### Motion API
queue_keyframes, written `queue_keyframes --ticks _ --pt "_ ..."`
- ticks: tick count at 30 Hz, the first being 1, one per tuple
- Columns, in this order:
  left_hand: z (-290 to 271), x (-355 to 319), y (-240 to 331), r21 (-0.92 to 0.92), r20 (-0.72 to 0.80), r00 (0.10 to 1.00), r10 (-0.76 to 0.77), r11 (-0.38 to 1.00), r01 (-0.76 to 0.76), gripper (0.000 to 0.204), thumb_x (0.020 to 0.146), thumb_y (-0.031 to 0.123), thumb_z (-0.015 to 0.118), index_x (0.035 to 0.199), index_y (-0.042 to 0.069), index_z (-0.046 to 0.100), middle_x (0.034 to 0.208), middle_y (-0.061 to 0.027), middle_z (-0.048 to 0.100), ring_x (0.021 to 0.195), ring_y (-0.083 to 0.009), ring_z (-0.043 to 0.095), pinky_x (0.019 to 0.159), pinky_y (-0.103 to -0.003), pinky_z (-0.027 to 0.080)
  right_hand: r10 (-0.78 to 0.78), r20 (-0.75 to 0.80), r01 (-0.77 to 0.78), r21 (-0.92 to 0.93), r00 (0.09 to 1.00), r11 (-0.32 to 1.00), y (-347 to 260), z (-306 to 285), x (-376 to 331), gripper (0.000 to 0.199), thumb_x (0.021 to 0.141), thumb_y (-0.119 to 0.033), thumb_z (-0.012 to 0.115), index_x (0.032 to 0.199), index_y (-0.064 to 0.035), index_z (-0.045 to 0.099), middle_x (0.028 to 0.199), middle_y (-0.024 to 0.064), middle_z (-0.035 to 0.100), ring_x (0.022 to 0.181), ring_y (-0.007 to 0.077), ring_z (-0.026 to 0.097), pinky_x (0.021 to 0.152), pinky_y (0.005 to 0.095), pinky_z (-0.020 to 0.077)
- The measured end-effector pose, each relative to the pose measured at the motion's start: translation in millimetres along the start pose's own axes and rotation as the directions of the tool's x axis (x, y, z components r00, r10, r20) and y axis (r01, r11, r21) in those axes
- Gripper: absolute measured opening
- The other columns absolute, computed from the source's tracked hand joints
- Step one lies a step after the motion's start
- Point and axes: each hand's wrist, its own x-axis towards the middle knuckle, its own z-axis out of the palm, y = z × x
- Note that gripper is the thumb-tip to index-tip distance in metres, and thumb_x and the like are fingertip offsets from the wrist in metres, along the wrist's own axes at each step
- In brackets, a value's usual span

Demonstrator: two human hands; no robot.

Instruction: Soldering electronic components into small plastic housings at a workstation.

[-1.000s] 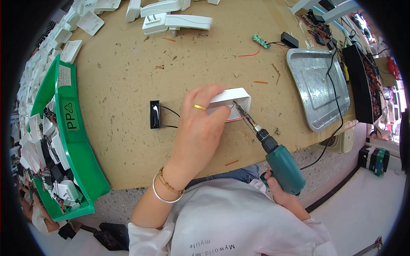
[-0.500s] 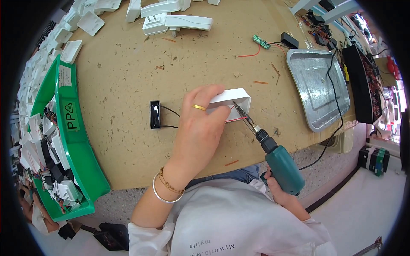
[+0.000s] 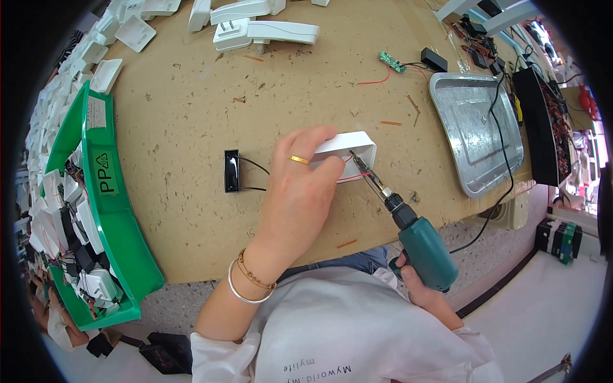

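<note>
Where the tip [image 3: 355, 159] enters the case [image 3: 348, 140]: a slip of the soldering iron [image 3: 403, 216] could scorch white plastic or red wire [image 3: 353, 177].
Left hand [image 3: 300, 182]: pinching the boxy case's left end over the table [image 3: 191, 223].
Right hand [image 3: 416, 285]: curled round the smooth green handle [image 3: 429, 252].
Table: flat, brown, flecked.

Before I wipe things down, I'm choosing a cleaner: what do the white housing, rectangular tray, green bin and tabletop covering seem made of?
White housing: probably moulded plastic; smooth, satin, with rounded corners.
Rectangular tray: apparently metal; silvery grey with bright reflections.
Green bin: likely plastic; evenly coloured, slightly glossy.
Tabletop covering: cardboard or thick paper, perhaps; matt brown and scuffed.
</note>
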Motion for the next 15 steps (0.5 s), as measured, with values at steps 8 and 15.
queue_keyframes --ticks 8,15 --pt "0.9 -0.6 -0.1 -0.012 -0.013 1.000 0.000 1.000 0.000 0.015 0.070 -0.005 0.067 0.083 0.003 0.065 0.114 -0.0101 0.057 0.105 -0.0317 0.051 0.082 -0.037 0.047 0.022 -0.036 -0.021 0.011 0.999 1.000 -2.7 1.9 0.1 0.024 0.073 -0.013 0.067 0.093 -0.0004 0.064 0.078 0.0057 0.063 0.082 0.0233 0.060 0.076 0.0371 0.0471" --pt "1.1 -0.3 0.1 0.001 0.008 1.000 0.008 1.000 -0.008 0.018 0.067 -0.006 0.066 0.083 0.004 0.065 0.114 -0.0099 0.056 0.104 -0.0325 0.051 0.083 -0.039 0.046 -0.022 -0.031 0.021 -0.030 0.999 0.999 -2.4 1.0 1.0 0.023 0.072 -0.011 0.066 0.093 -0.0003 0.064 0.077 0.0058 0.064 0.081 0.0237 0.060 0.073 0.0360 0.0472"
